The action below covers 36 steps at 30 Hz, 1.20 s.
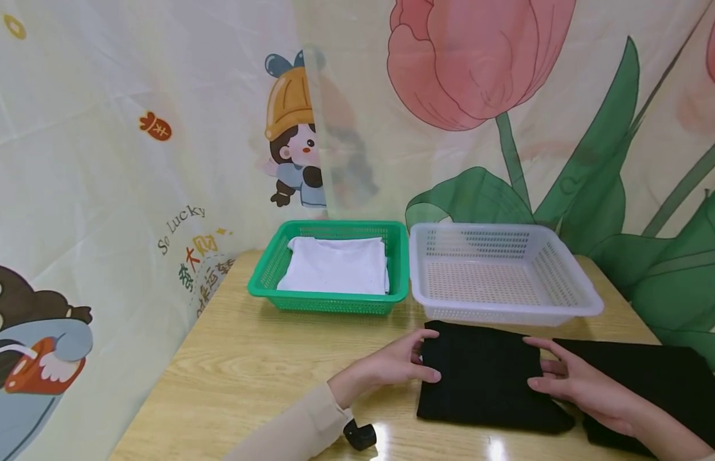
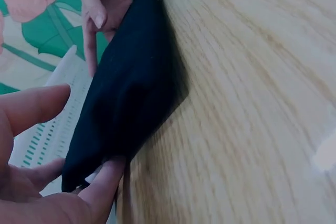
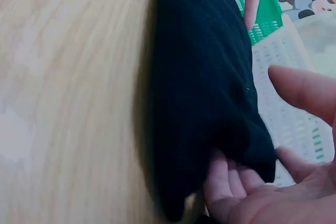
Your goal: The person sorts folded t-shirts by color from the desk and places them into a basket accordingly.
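A folded black cloth (image 1: 478,374) lies on the table in front of the person, with a hand at each side. At its left edge is the left hand (image 1: 399,360). The left wrist view shows some of its fingertips tucked at the cloth's underside, while another digit stands apart from the fabric. Opposite, the right hand (image 1: 576,381) meets the right edge. Its fingers reach under a fold in the right wrist view, and its raised thumb (image 3: 302,90) is off the cloth. Another black cloth (image 1: 651,378) lies to the right, partly behind the right forearm.
A green basket (image 1: 328,297) with folded white cloth (image 1: 337,266) inside stands at the back. Right beside it is a white basket (image 1: 501,308) with nothing in it. A small black object (image 1: 360,435) shows by the left wrist. A printed curtain (image 1: 219,128) hangs behind the wooden table (image 1: 230,384).
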{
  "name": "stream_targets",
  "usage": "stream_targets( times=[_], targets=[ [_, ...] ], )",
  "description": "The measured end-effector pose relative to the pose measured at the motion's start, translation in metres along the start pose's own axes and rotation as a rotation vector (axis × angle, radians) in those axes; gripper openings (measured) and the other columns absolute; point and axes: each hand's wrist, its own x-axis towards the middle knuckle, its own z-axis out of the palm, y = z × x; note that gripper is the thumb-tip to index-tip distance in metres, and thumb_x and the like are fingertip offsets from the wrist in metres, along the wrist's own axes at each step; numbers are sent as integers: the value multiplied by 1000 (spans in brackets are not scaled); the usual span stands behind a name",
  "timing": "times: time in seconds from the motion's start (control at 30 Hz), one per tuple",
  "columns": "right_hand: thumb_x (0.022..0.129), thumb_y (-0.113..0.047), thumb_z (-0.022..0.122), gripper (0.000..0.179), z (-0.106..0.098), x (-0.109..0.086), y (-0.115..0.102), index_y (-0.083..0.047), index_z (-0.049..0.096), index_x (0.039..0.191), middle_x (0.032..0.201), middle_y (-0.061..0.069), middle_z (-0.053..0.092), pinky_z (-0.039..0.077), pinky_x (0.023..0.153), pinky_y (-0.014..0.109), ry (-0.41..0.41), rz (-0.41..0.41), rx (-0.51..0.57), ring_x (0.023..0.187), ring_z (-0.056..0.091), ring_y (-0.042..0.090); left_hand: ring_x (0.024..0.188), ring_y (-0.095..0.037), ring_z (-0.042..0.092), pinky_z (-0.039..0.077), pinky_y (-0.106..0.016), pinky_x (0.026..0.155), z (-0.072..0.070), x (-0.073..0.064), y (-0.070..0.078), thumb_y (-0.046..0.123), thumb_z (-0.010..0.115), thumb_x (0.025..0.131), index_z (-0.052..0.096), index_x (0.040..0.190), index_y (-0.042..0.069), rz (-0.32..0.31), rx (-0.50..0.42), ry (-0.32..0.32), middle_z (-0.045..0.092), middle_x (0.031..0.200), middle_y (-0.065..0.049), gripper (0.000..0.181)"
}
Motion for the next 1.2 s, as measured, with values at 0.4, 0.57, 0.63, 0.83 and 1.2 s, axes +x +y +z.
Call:
stream_targets(
  times=[0.4,0.57,0.63,0.83,1.2],
  targets=[
    [106,-18,66,89,16,5,1,-18,5,171,168,30,-31,17,110,87,24,-78,43,149,-17,68,106,-18,69,55,-32,86,6,2,0,3,76,97,38,163,29,21,-139,-36,58,144,-2,81],
    [104,-14,69,88,25,8,5,-17,11,170,171,25,-25,14,113,85,61,-136,49,150,-18,66,103,-18,69,56,-31,87,12,3,-1,-9,73,94,38,163,27,23,-213,-38,59,140,-2,85],
    [104,-14,70,87,30,10,7,-17,14,170,173,23,-21,8,113,85,78,-153,52,151,-19,64,106,-17,67,55,-31,90,16,4,-2,-11,74,92,39,162,26,26,-213,-25,58,141,-2,86],
    [102,-16,72,85,35,11,11,-17,20,169,176,22,-6,-1,112,85,126,-176,37,156,-13,56,121,-16,57,48,-37,107,24,7,-3,-7,80,89,47,155,31,17,-155,49,55,143,3,83],
    [104,-17,69,82,22,-3,-1,-17,20,170,175,26,-3,1,105,90,140,-221,-61,154,-11,59,110,-16,67,54,-35,96,27,7,11,-4,79,91,50,152,36,30,-202,46,64,134,2,79]
  ],
)
